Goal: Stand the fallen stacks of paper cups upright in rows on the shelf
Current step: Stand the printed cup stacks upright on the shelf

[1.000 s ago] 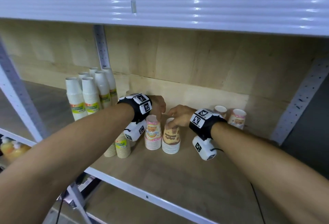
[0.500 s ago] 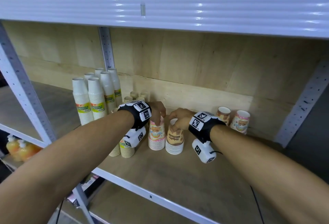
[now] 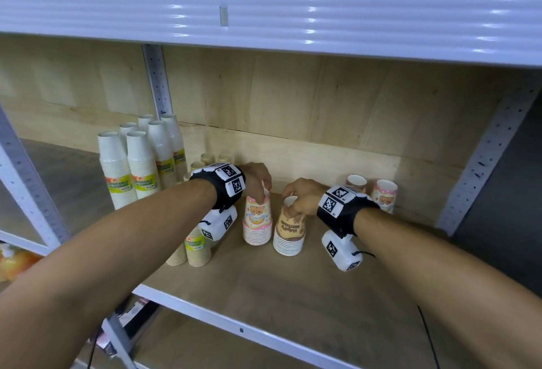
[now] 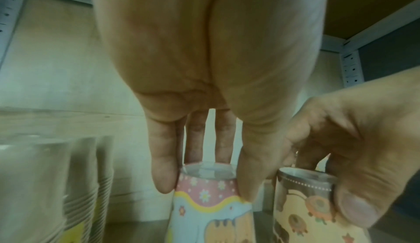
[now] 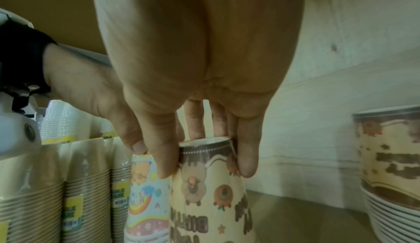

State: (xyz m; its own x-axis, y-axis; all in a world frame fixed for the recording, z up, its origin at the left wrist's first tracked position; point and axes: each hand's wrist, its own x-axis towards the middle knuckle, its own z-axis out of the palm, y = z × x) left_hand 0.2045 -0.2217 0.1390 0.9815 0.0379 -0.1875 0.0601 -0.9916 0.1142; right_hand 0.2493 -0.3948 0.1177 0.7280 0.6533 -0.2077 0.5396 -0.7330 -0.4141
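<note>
Two printed stacks of paper cups stand upside down, side by side, mid-shelf. My left hand (image 3: 262,190) grips the top of the pink rainbow stack (image 3: 257,222) from above; the left wrist view shows my fingers (image 4: 163,167) and thumb curled round its top (image 4: 205,184). My right hand (image 3: 293,200) grips the top of the brown bear stack (image 3: 289,229) the same way, fingers (image 5: 246,157) round its upper end (image 5: 204,158). Both stacks rest on the wooden shelf board (image 3: 293,289).
Tall white cup stacks (image 3: 129,169) stand at the back left. Short beige stacks (image 3: 198,250) stand beside my left wrist. A brown stack (image 3: 355,183) and a pink stack (image 3: 384,195) stand behind my right wrist. The white front rail (image 3: 240,329) edges the shelf.
Both hands stay on the tops of the two printed stacks. The stacks have barely shifted; the head view has moved slightly.
</note>
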